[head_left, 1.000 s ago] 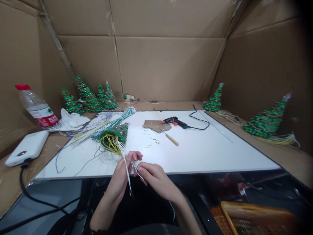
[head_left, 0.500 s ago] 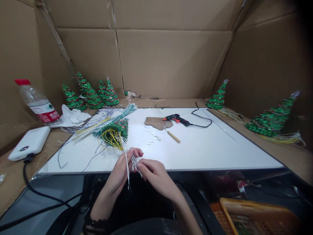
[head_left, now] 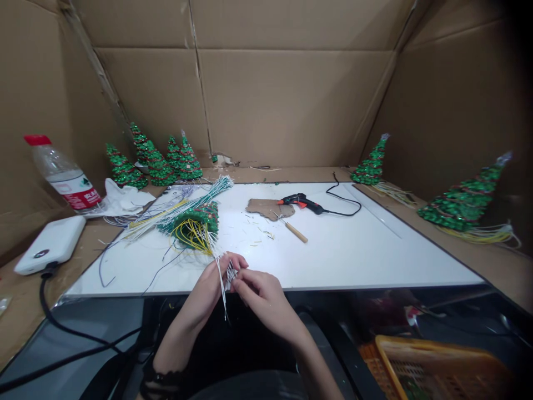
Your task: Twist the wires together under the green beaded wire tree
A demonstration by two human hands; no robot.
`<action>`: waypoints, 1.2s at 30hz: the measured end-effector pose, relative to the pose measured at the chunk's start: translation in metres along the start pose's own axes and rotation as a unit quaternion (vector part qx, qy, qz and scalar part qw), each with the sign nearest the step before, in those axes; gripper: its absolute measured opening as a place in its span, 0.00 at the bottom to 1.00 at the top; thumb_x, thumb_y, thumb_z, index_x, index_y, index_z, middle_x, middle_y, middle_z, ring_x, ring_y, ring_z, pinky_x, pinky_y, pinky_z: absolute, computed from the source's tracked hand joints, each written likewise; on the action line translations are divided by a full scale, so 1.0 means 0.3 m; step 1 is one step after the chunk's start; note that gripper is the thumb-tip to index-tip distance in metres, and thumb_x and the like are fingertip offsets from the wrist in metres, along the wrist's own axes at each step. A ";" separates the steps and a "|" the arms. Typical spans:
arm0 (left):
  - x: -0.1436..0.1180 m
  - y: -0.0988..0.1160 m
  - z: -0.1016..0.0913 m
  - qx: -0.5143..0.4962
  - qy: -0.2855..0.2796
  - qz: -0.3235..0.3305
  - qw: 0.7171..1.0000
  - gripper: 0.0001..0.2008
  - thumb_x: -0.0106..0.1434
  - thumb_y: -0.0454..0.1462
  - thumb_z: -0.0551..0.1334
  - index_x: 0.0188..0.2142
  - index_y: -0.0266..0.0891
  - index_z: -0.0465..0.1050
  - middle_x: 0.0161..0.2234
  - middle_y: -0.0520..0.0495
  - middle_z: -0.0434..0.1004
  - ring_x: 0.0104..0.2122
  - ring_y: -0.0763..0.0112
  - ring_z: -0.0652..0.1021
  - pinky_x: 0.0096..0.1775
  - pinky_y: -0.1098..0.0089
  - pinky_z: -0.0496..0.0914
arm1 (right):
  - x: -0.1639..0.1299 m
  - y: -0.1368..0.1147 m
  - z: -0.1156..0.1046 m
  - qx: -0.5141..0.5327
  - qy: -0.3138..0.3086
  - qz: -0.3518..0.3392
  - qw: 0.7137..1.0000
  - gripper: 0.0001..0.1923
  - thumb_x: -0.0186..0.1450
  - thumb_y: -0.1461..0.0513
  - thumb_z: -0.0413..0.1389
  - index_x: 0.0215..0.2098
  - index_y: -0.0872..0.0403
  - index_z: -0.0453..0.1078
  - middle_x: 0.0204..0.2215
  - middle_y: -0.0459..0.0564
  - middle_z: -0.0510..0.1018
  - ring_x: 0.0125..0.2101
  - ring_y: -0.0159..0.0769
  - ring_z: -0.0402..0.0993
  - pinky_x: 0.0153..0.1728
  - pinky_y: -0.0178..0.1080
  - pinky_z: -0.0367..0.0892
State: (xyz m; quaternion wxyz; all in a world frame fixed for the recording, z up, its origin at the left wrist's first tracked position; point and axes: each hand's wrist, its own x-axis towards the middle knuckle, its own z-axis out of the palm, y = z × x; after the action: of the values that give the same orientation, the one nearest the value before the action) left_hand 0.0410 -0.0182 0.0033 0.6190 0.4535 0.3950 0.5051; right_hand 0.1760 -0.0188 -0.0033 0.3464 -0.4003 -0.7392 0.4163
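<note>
A small green Christmas tree point(head_left: 211, 215) lies on its side on the white board, its hollow base facing me. Yellow wires point(head_left: 195, 238) loop out of that opening. White wires point(head_left: 220, 272) run from it toward my body. My left hand point(head_left: 213, 278) is closed around the white wires at the board's front edge, with a few ends hanging down past the fingers. My right hand point(head_left: 259, 291) pinches the same bundle from the right, fingertips close to the left fingers. Exactly which strands each hand grips is hidden.
A bundle of white and green wires point(head_left: 183, 206) lies behind the tree. A glue gun point(head_left: 306, 203) rests on a cardboard scrap point(head_left: 261, 206) beside a wooden-handled tool point(head_left: 295, 232). Other trees point(head_left: 462, 200) stand at both sides. A bottle point(head_left: 70, 178) and white power box point(head_left: 50, 244) are left.
My hands have shifted slightly right and drawn closer together on the white wires. The wire ends near my right fingertips are now bunched between the hands. The tree stays in place.
</note>
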 end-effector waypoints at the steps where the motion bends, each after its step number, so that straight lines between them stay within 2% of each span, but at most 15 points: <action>1: 0.000 -0.001 -0.001 -0.001 -0.001 0.000 1.000 0.16 0.61 0.47 0.53 0.26 0.37 0.64 0.33 0.49 0.67 0.24 0.76 0.64 0.27 0.75 0.60 | 0.000 -0.001 0.000 0.003 0.001 0.000 1.000 0.14 0.65 0.61 0.46 0.25 0.55 0.68 0.21 0.43 0.67 0.23 0.28 0.60 0.25 0.30 0.54; 6: -0.005 -0.001 0.007 -0.036 0.013 0.002 0.999 0.14 0.61 0.46 0.53 0.25 0.38 0.61 0.33 0.50 0.67 0.25 0.76 0.67 0.28 0.73 0.63 | -0.006 -0.001 -0.012 -0.001 -0.029 -0.014 0.999 0.09 0.62 0.60 0.51 0.26 0.54 0.68 0.20 0.41 0.65 0.23 0.27 0.59 0.25 0.30 0.53; 9: -0.009 0.002 0.015 -0.036 0.036 -0.006 0.999 0.15 0.61 0.47 0.54 0.25 0.39 0.59 0.33 0.50 0.67 0.24 0.75 0.68 0.28 0.73 0.64 | -0.008 0.002 -0.022 -0.015 -0.046 -0.022 0.999 0.08 0.59 0.61 0.54 0.23 0.55 0.65 0.19 0.40 0.63 0.22 0.27 0.58 0.24 0.30 0.52; 14: -0.006 0.005 0.014 -0.025 0.041 -0.001 0.999 0.15 0.59 0.47 0.55 0.25 0.39 0.60 0.32 0.49 0.67 0.28 0.72 0.68 0.32 0.71 0.66 | -0.008 0.004 -0.031 -0.010 -0.055 -0.024 0.998 0.11 0.59 0.62 0.53 0.20 0.55 0.61 0.19 0.40 0.62 0.22 0.27 0.57 0.24 0.30 0.52; 20: -0.004 0.005 0.007 -0.019 0.024 -0.009 0.999 0.14 0.61 0.46 0.54 0.26 0.39 0.62 0.33 0.51 0.67 0.27 0.74 0.68 0.31 0.72 0.65 | -0.008 0.004 -0.027 -0.003 -0.052 -0.017 0.998 0.11 0.60 0.62 0.53 0.21 0.55 0.62 0.19 0.40 0.62 0.22 0.27 0.56 0.24 0.30 0.52; 26: -0.006 0.016 0.016 -0.014 0.046 0.000 0.999 0.14 0.60 0.45 0.55 0.25 0.39 0.61 0.32 0.49 0.68 0.30 0.71 0.68 0.33 0.71 0.66 | -0.011 0.008 -0.037 0.030 -0.071 -0.020 0.997 0.11 0.58 0.63 0.54 0.20 0.55 0.58 0.19 0.40 0.60 0.22 0.26 0.56 0.23 0.29 0.52; 31: -0.008 0.011 0.022 -0.047 0.013 0.004 0.999 0.14 0.62 0.45 0.53 0.24 0.40 0.60 0.25 0.52 0.69 0.28 0.71 0.70 0.34 0.70 0.66 | -0.015 0.019 -0.037 0.035 -0.056 -0.044 0.997 0.11 0.60 0.64 0.51 0.20 0.55 0.57 0.19 0.40 0.58 0.22 0.26 0.54 0.24 0.30 0.52; 36: -0.016 0.008 0.035 -0.030 0.059 0.012 0.998 0.15 0.62 0.46 0.53 0.23 0.41 0.60 0.24 0.50 0.72 0.34 0.67 0.73 0.38 0.70 0.66 | -0.015 0.028 -0.025 0.060 -0.044 -0.037 0.997 0.11 0.59 0.65 0.51 0.20 0.55 0.55 0.19 0.40 0.57 0.22 0.25 0.53 0.23 0.30 0.50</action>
State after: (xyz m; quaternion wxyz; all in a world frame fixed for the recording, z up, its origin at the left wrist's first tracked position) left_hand 0.0496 -0.0246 0.0087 0.6016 0.4089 0.4098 0.5504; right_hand 0.1870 -0.0174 -0.0086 0.3524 -0.3324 -0.7418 0.4638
